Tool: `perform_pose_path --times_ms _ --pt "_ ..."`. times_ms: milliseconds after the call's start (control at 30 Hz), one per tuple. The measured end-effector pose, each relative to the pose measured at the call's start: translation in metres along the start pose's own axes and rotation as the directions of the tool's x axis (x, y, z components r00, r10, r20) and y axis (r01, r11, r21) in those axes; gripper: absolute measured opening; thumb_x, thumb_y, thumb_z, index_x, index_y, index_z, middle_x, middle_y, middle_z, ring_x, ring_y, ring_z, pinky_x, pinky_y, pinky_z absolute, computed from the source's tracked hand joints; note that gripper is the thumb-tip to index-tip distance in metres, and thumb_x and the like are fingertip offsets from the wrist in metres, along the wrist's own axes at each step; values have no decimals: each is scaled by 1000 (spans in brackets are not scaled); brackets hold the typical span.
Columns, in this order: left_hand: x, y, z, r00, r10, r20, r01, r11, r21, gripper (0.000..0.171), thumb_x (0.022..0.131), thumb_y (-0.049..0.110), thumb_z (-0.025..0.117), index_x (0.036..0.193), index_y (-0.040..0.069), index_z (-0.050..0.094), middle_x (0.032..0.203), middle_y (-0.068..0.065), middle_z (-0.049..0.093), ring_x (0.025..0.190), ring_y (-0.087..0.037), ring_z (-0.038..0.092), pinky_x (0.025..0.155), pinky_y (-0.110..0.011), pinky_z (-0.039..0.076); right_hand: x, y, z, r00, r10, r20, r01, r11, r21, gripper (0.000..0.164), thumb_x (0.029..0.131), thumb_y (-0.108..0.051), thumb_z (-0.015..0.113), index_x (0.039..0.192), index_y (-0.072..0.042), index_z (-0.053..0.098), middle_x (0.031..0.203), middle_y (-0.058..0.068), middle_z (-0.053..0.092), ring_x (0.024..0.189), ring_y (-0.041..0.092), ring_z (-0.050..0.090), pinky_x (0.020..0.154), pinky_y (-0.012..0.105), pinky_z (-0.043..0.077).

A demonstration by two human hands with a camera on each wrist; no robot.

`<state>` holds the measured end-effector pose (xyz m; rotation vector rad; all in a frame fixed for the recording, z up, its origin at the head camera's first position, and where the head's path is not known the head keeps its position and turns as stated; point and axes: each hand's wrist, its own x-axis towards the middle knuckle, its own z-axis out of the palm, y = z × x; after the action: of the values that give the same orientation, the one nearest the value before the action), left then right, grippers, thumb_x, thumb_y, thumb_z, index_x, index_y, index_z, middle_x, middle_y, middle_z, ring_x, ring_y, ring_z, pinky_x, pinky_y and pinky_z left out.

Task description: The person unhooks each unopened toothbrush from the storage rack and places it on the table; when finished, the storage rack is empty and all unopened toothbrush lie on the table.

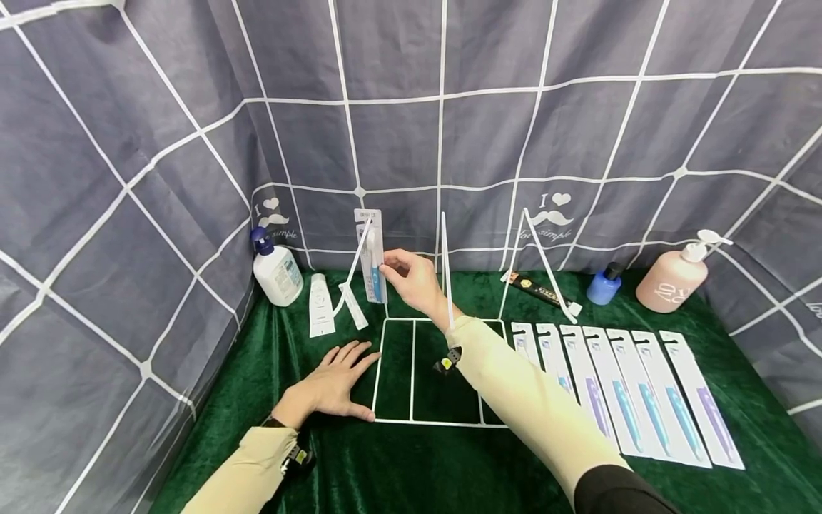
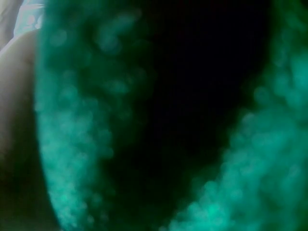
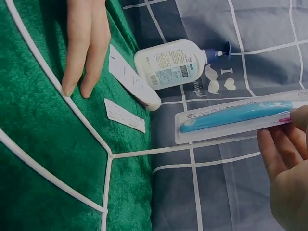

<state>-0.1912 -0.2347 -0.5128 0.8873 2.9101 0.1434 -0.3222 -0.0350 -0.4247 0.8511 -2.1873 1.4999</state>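
A packaged toothbrush point(image 1: 376, 275) with a blue handle stands upright at the left arm of a white wire rack point(image 1: 413, 371). My right hand point(image 1: 414, 282) pinches the pack's right edge between thumb and fingers. In the right wrist view, the blue toothbrush pack point(image 3: 231, 114) extends from my right hand point(image 3: 291, 168). A white prong crosses the front of the pack near its top; whether it passes through the pack's hole I cannot tell. My left hand point(image 1: 330, 385) rests palm down on the green cloth, fingers spread, its thumb at the rack's front left corner.
Several packaged toothbrushes point(image 1: 668, 400) lie in a row at the right. A white pump bottle point(image 1: 279, 277), a white tube point(image 1: 320, 307) and a small white card point(image 1: 352, 305) are at the left. Back right hold a black tube point(image 1: 539, 289), a blue bottle point(image 1: 604, 285) and a pink pump bottle point(image 1: 671, 282).
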Motion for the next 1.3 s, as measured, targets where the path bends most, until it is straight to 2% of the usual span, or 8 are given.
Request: perform_pose_path --times_ms 233,400,633,867,1300 --pt "0 -1 0 1000 -1 0 1 1000 16 111 56 88 47 144 23 26 149 -8 22 136 -31 19 104 -55 20 -5 -3 -3 995 -99 7 98 994 56 19 85 -17 65 102 -10 63 79 3 68 68 10 62 60 24 49" --pt "1 -1 2 1000 0 -7 0 1000 18 111 56 88 47 144 23 27 149 -8 22 136 -31 19 104 -55 20 -8 -10 -5 992 -127 14 125 989 72 22 85 -13 63 106 -6 60 82 8 68 72 17 63 61 29 52" --pt "2 -2 1 1000 3 -16 -3 1000 21 111 56 88 47 144 23 27 148 -9 23 136 -31 20 103 -55 21 -18 -50 -22 988 -153 28 149 984 96 34 85 3 58 117 5 48 86 18 65 75 26 63 62 34 52" --pt "1 -1 3 1000 -1 -13 2 1000 23 110 56 87 49 143 24 28 148 -8 23 136 -31 20 103 -55 21 -27 -57 -23 974 -225 14 222 968 121 49 82 8 59 127 7 40 83 20 63 68 27 63 59 35 52" --pt "0 1 2 1000 -3 0 3 1000 12 109 58 85 51 144 23 27 149 -8 22 136 -32 19 103 -56 21 -44 -67 -24 959 -284 19 279 953 121 49 82 7 58 129 4 43 81 16 63 66 21 63 55 30 50"
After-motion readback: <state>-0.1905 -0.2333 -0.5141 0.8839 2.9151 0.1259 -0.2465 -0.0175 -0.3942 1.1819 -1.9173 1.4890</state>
